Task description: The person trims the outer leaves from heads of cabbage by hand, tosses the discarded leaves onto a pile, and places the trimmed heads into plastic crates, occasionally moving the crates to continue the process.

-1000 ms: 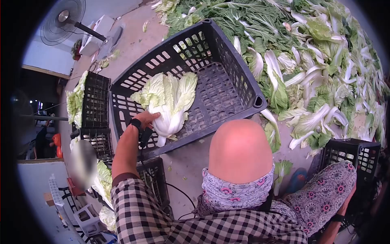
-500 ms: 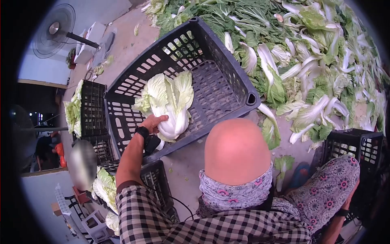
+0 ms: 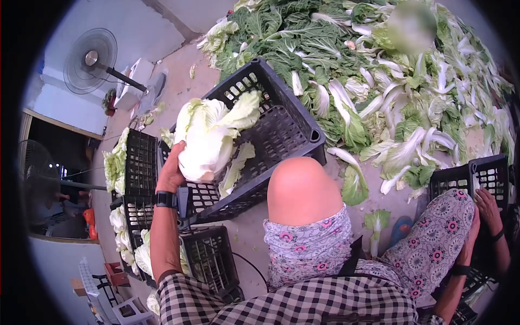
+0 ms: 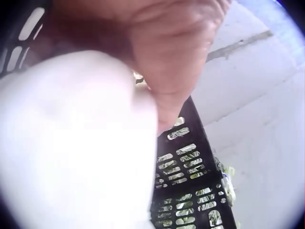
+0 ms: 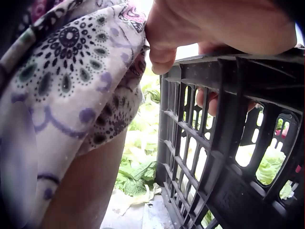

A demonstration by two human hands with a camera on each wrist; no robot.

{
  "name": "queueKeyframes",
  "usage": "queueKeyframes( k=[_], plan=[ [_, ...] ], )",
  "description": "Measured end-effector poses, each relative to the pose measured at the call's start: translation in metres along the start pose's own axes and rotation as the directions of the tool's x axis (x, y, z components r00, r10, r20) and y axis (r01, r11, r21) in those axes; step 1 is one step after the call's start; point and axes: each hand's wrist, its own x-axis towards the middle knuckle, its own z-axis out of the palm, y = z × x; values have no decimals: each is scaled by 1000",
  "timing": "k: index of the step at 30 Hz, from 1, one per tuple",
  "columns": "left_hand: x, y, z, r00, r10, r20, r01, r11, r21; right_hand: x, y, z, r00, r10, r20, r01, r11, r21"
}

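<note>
My left hand [image 3: 171, 170] grips a napa cabbage [image 3: 206, 149] at its left side. Its pale base faces me, and its leaves point into a black crate [image 3: 300, 132]. A loose leaf [image 3: 236, 167] shows in the crate beside the head. In the left wrist view the cabbage's white base [image 4: 76, 148] fills the near left, with the thumb side of the hand [image 4: 171, 43] above it. In the right wrist view my right hand [image 5: 219, 24] holds the rim of another black crate [image 5: 200, 148], its fingertips [image 5: 213, 106] showing through the slots, close beside patterned trousers [image 5: 71, 67].
A large heap of cabbage leaves [image 3: 374, 97] spreads across the floor at the back and right. Filled crates [image 3: 142, 162] stand at the left. A small dark crate [image 3: 211, 257] is in front. A fan [image 3: 91, 57] stands at the back left.
My left hand has raised the cabbage and turned its base toward me; a loose leaf now shows in the crate. A hand at the right crate has come into the head view.
</note>
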Motion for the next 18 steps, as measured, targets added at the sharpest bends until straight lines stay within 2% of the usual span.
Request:
queueKeyframes(
  k=[2, 5, 6, 7, 8, 9, 11, 12, 13, 14, 15, 16, 17, 18],
  plan=[
    [-18, 19, 39, 997, 70, 40, -66, 992, -105, 4, 11, -1, 1000, 4, -14, -3, 999, 50],
    [-39, 41, 106, 982, 130, 136, -92, 962, -257, 14, 8, -6, 995, 82, -65, -66, 974, 219],
    [-45, 48, 131, 972, 144, 188, -89, 959, -271, 17, -14, -9, 992, 47, -121, -32, 992, 126],
    [-51, 52, 158, 960, 155, 232, -86, 955, -283, 21, -38, -11, 993, 9, -120, 9, 989, 149],
    [-57, 55, 186, 946, 160, 281, -75, 954, -291, 26, -59, -12, 996, -79, -39, 88, 944, 317],
    [-59, 56, 211, 928, 156, 339, -53, 954, -294, 22, -96, -10, 979, -158, -127, 168, 983, 74],
    [-65, 48, 256, 898, 84, 432, 21, 973, -232, 13, -181, -13, 967, -248, -55, 250, 968, 27],
    [-73, 42, 282, 860, 34, 510, 68, 981, -181, 8, -209, -8, 892, -449, -56, 445, 893, -72],
    [-81, 34, 305, 813, -15, 582, 111, 985, -130, 3, -230, -7, 833, -554, 12, 552, 828, -96],
    [-87, 22, 326, 791, -13, 611, 89, 992, -94, 2, -244, 1, 707, -704, 76, 707, 696, -129],
    [-90, 11, 342, 755, -47, 655, 93, 995, -35, -4, -261, 6, 639, -752, 165, 769, 614, -178],
    [-96, 1, 358, 706, -95, 702, 139, 990, -6, -9, -268, 19, 575, -794, 198, 818, 564, -116],
    [-101, -10, 373, 660, -141, 738, 177, 984, 29, -16, -272, 30, 542, -805, 239, 840, 527, -132],
    [-105, -21, 384, 648, -130, 750, 168, 986, 26, -18, -274, 38, 504, -817, 281, 863, 486, -134]
  ],
)
